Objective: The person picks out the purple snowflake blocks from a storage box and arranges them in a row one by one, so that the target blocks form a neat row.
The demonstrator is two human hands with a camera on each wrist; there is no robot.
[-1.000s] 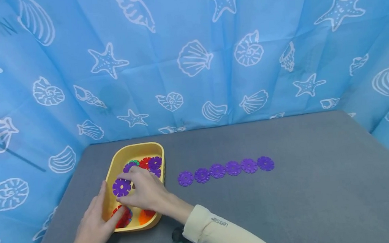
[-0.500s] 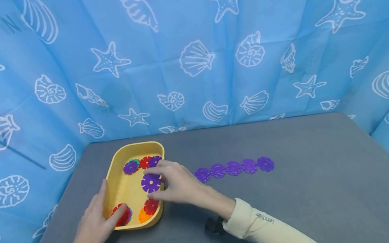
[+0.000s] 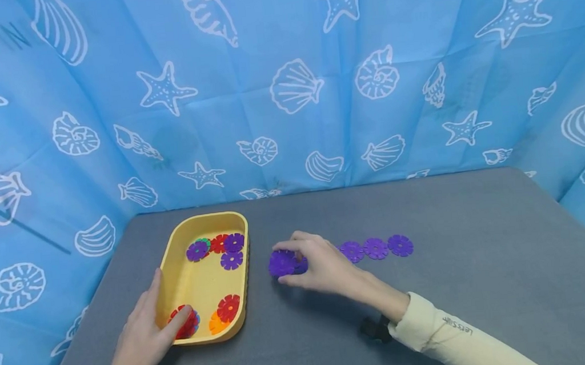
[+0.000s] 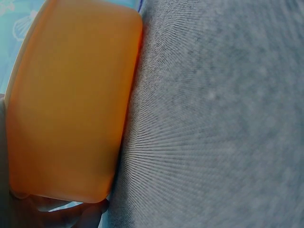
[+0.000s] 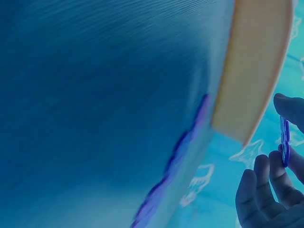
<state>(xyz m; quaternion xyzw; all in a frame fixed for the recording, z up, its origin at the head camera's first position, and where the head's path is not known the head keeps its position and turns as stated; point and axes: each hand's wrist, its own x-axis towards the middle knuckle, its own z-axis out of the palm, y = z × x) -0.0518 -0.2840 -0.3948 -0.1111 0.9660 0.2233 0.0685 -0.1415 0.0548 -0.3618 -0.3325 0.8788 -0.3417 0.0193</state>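
My right hand [image 3: 324, 263] pinches a purple snowflake disc [image 3: 281, 263] between thumb and fingers, over the left end of a row of purple discs [image 3: 375, 248]. In the right wrist view the pinched disc [image 5: 284, 142] is edge-on and raised above the table. The hand hides part of the row. At the left, my left hand [image 3: 142, 335] grips the near left corner of a yellow tray [image 3: 197, 284], its thumb over the rim beside red discs [image 3: 184, 323]. The left wrist view shows the tray's outer wall [image 4: 71, 104] with fingers around its end.
Inside the tray, purple discs [image 3: 232, 260] lie with red and green ones at the far end. A red disc [image 3: 228, 308] and an orange disc [image 3: 217, 324] lie near its front right. A blue shell-print curtain [image 3: 285, 91] hangs behind the grey table [image 3: 459, 272].
My right hand has carried the purple disc out of the tray, rightward to the row's left end. My left hand has stayed on the tray.
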